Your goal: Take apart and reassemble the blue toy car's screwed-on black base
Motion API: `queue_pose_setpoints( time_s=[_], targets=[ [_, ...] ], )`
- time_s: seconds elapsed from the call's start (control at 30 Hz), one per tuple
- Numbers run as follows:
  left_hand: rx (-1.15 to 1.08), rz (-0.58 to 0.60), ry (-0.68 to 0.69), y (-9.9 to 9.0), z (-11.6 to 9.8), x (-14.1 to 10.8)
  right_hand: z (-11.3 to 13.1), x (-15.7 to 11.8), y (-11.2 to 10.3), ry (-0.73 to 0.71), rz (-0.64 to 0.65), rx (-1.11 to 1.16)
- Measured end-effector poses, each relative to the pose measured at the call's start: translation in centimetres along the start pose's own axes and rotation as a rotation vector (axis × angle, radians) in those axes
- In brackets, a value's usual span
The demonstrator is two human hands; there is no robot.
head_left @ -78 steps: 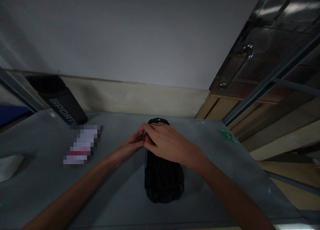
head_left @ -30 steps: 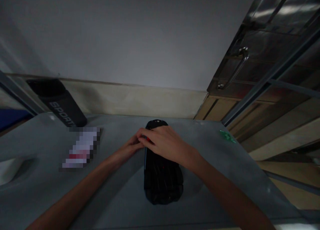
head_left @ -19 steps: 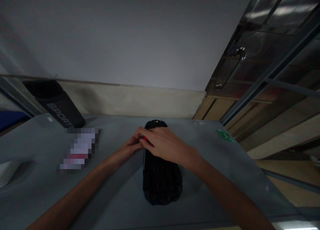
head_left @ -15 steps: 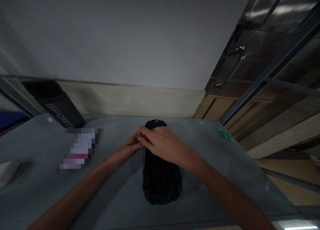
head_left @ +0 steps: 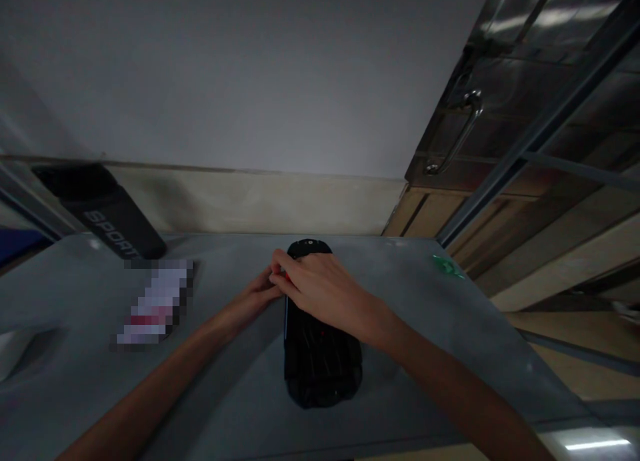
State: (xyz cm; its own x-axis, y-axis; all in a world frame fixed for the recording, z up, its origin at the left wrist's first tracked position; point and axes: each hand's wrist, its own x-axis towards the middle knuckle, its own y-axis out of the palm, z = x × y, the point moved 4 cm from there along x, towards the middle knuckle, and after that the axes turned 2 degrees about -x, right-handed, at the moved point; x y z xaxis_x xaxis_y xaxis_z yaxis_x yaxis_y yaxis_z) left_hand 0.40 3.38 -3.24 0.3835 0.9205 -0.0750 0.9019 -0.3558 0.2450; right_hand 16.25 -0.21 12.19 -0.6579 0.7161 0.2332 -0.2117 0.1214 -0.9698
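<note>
A black toy car [head_left: 324, 361] lies lengthwise on the grey table, its far half partly covered by my hands. My right hand [head_left: 320, 284] reaches across it from the right, fingers closed in a pinch. A small red thing [head_left: 287, 275] shows at those fingertips; its kind cannot be made out. Close against them, at the car's left edge, my left hand [head_left: 261, 290] has its fingers drawn together. What the left fingertips hold, if anything, is hidden behind the right hand.
A dark bottle marked SPORT [head_left: 113, 214] stands at the back left, with a blurred-out flat packet [head_left: 155, 301] before it. A white object [head_left: 13, 351] sits at the left edge. Green crumpled plastic [head_left: 447, 266] lies at the right of the table [head_left: 410, 407], against a wall [head_left: 250, 201].
The view has shifted slightly, so the surroundings appear a little further left. Both hands keep nearly the same pose over the toy car.
</note>
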Motion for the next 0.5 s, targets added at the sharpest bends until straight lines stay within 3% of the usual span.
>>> queue_pose_setpoints(
  time_s=[0.3,0.37,0.5],
  targets=[
    [-0.032,-0.035,-0.011,0.7,-0.7,0.0,-0.3,-0.1,-0.4,-0.043,0.033,0.077],
    [-0.028,-0.049,-0.03,0.8,-0.9,-0.1,-0.4,0.0,0.0,0.01,0.017,0.079],
    [-0.011,-0.068,-0.054,0.9,-1.2,-0.1,-1.5,0.2,0.8,0.248,-0.067,0.166]
  ],
)
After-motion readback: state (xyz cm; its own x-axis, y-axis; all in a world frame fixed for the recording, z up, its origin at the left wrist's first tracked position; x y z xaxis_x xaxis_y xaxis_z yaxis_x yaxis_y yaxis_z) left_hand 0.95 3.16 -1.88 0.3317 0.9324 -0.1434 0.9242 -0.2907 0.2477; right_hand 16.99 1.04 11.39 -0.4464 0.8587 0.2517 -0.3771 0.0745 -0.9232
